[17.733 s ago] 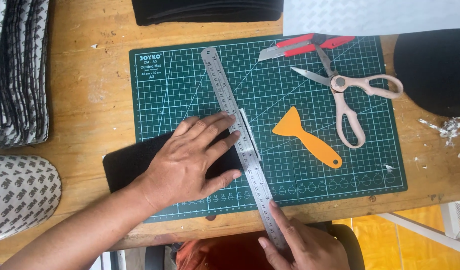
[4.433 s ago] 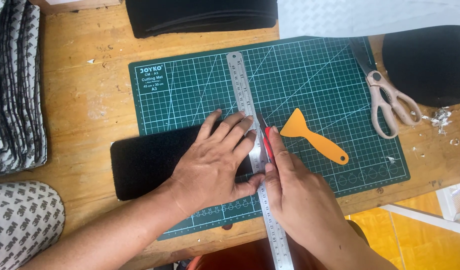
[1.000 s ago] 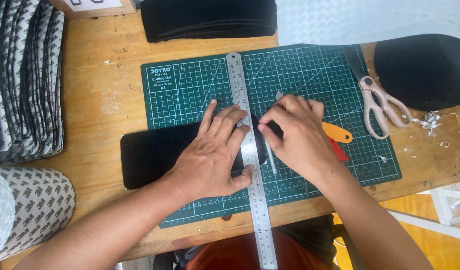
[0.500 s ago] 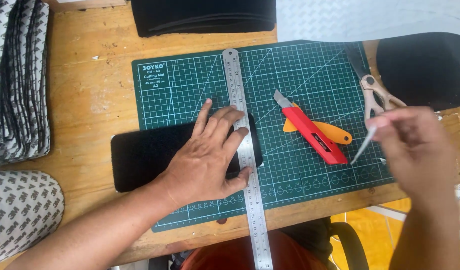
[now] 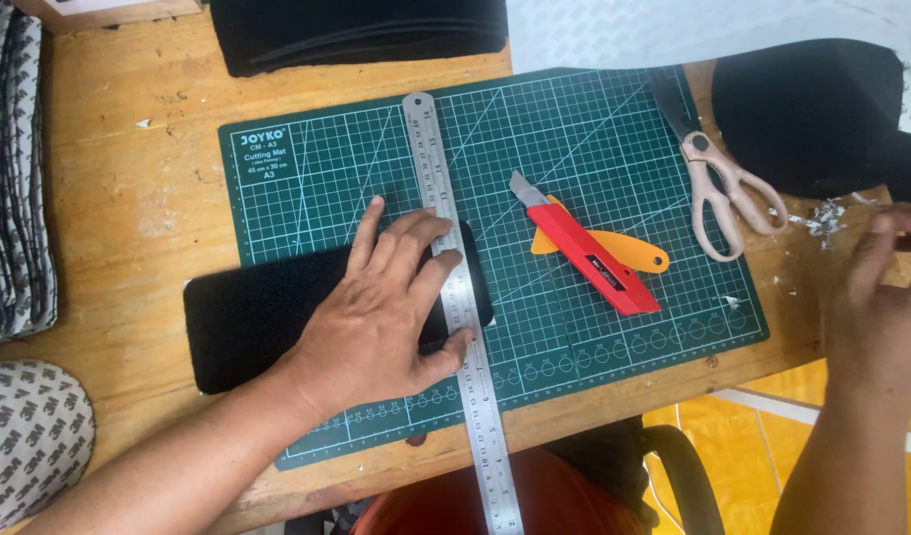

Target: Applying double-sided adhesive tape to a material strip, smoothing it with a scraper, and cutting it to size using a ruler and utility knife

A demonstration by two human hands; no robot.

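wooden table (image 5: 128, 178), green cutting mat (image 5: 594, 129), orange floor (image 5: 871, 436)

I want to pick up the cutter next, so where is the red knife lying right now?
In the head view the red utility knife lies diagonally on the green cutting mat, right of the steel ruler, resting across the orange scraper.

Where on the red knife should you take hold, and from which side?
Hold the red knife by its red handle, coming from the lower right. The metal blade points up-left, and the handle lies across the orange scraper, its lower-right end flat on the mat.
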